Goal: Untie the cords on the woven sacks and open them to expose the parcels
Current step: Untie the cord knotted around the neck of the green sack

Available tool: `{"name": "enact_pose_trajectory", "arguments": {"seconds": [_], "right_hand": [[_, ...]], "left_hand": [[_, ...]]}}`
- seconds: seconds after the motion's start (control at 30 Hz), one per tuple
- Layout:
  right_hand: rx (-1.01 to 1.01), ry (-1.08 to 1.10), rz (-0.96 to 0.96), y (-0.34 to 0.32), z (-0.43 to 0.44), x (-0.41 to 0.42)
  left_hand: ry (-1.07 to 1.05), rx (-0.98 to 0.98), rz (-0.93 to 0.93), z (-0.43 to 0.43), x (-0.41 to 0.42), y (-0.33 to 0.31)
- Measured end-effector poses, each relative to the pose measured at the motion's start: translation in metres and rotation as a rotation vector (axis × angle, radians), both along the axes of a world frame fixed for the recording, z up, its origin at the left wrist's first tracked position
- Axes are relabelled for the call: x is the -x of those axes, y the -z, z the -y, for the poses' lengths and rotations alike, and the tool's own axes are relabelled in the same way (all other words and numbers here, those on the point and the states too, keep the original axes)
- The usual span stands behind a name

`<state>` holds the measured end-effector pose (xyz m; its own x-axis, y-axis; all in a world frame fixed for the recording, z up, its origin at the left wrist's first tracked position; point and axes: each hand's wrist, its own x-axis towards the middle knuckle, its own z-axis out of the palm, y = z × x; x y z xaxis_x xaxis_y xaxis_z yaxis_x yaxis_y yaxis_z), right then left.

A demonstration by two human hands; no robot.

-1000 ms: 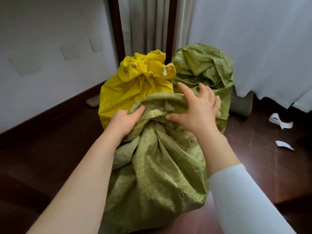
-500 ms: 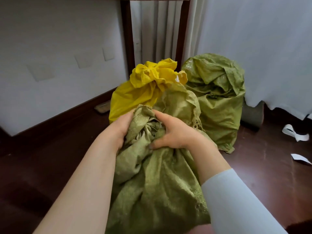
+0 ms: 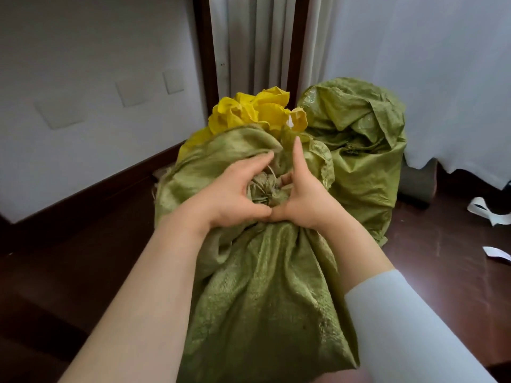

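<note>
Left hand [image 3: 226, 196] and right hand [image 3: 302, 201] are clasped round the tied neck of the near green sack [image 3: 265, 286], where the cord [image 3: 268, 172] is best picked loose, not tugged.

On the floor [image 3: 83, 258], nearest: near sack [image 3: 262, 286]. Just behind, far left: second sack [image 3: 249, 111]. Beside that, far right: third sack [image 3: 365, 161]. Further right, on the floor: paper scraps [image 3: 496, 252].

Three woven sacks: a near green sack [image 3: 262, 286], a far green sack [image 3: 359, 150] at right, a yellow sack [image 3: 257, 111] far behind. Two paper scraps [image 3: 482, 212] right; three wall plates [image 3: 132, 92] left.
</note>
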<state>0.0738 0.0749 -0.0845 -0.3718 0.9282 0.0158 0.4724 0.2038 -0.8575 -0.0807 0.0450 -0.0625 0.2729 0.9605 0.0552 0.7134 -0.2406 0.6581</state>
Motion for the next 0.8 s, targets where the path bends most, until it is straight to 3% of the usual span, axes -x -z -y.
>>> {"name": "enact_pose_trajectory", "arguments": {"seconds": [0.13, 0.23, 0.37, 0.53, 0.6, 0.7, 0.8], "right_hand": [[0.081, -0.039, -0.332, -0.004, 0.003, -0.01], [0.128, -0.062, -0.536, -0.008, 0.002, -0.014], [0.079, -0.061, -0.499, -0.018, 0.002, -0.018], [-0.072, 0.091, -0.362, -0.02, -0.001, -0.023], [-0.035, 0.151, -0.364, -0.016, -0.005, -0.025], [0.003, 0.161, -0.372, -0.014, -0.006, -0.025], [-0.024, 0.145, -0.38, -0.015, -0.005, -0.025]], "left_hand": [[-0.023, 0.016, 0.148, -0.005, 0.008, 0.014], [-0.177, -0.15, 0.343, -0.009, 0.003, 0.025], [-0.311, -0.287, 0.373, -0.013, -0.006, 0.03], [-0.367, -0.282, 0.261, -0.015, -0.007, 0.029], [-0.344, -0.267, 0.094, -0.012, -0.01, 0.02], [-0.269, -0.278, -0.308, -0.003, -0.018, -0.001], [-0.098, -0.36, -0.363, 0.007, -0.025, -0.015]]}}
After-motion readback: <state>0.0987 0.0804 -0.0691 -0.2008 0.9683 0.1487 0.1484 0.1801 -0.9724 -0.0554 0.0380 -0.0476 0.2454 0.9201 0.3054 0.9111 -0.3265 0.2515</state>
